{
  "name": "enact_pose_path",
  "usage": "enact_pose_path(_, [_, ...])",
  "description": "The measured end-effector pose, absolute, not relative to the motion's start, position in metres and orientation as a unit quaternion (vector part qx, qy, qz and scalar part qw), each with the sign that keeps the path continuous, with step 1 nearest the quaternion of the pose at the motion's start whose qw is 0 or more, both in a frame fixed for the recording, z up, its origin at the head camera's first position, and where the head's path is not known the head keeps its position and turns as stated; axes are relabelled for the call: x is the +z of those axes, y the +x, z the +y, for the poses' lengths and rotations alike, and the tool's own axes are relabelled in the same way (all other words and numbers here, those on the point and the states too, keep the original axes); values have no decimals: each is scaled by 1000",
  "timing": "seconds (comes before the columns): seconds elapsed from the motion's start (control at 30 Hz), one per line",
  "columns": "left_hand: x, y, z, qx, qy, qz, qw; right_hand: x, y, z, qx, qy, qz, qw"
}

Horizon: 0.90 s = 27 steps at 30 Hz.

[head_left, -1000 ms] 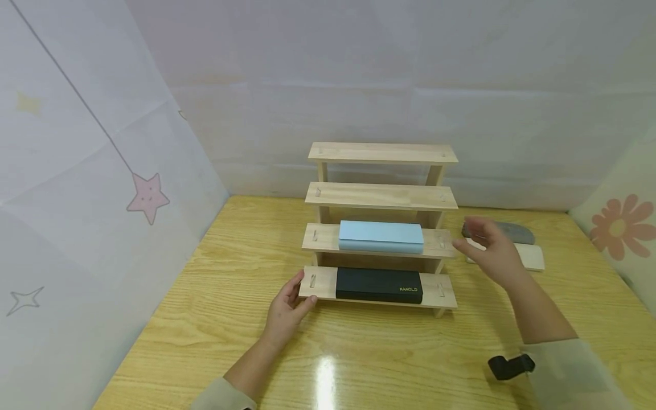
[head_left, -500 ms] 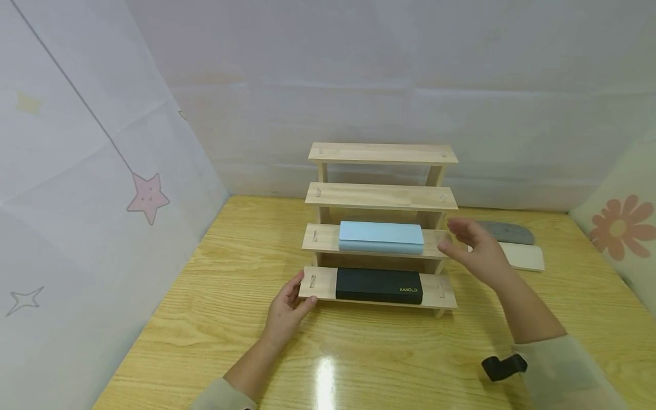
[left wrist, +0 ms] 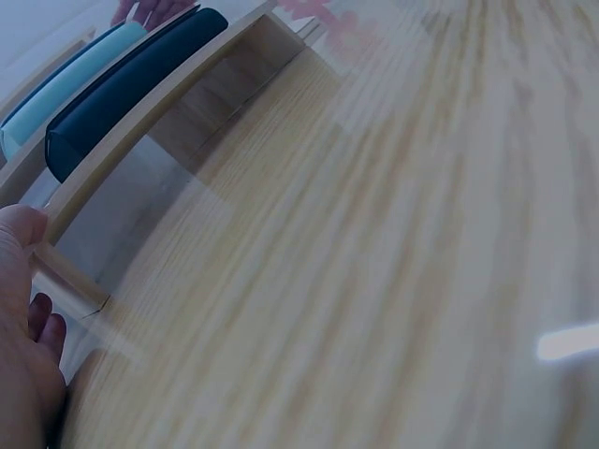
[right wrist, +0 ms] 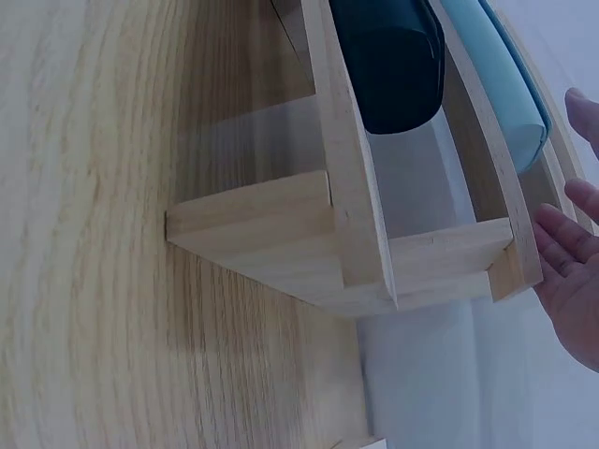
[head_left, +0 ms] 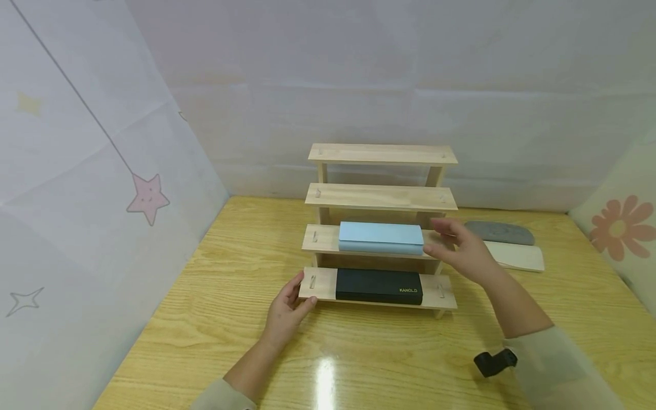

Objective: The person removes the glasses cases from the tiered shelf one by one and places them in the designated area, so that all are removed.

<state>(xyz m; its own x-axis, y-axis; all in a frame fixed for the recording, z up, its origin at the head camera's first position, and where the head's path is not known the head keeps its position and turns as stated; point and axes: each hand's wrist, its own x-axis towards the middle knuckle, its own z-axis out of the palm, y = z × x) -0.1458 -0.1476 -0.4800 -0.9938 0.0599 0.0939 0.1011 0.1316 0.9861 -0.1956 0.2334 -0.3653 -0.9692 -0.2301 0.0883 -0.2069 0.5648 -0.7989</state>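
A wooden stepped rack (head_left: 381,197) with several shelves stands on the table. On its lowest shelf lies a black glasses case (head_left: 376,285) with gold lettering, and one step up is a light blue glasses case (head_left: 381,236). My left hand (head_left: 286,313) grips the left end of the lowest shelf, thumb at the front edge; the left wrist view shows the other fingers curled below it. My right hand (head_left: 466,250) is at the right end of the second shelf, thumb and fingers spread apart, fingertips close to the blue case's right end. In the right wrist view, its palm faces the rack.
Right of the rack, a grey glasses case (head_left: 501,232) and a cream-white case (head_left: 517,256) lie on the wood-grain table (head_left: 230,245), partly behind my right hand. A pale cloth backdrop (head_left: 374,74) rises behind the table. A black strap (head_left: 495,363) hangs at my right sleeve.
My right hand has moved left from beside the rack to the blue case's right end, uncovering more of the grey case. The left hand and both cases on the rack have stayed put.
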Motion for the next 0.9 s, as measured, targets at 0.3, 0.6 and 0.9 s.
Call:
enact_pose_path(0.3, [-480,-146,-148,-661,-56,-748,15,-366,-204,221,-457,-140,877,33])
enact_pose_path(0.6, [-480,-146,-148,-658,-51,-751,17,-366,-211,215,-451,-149,879,38])
enact_pose_path(0.9, [-480,-146,-147,-659,-43,-750,17,-364,-217,206,-416,-143,897,43])
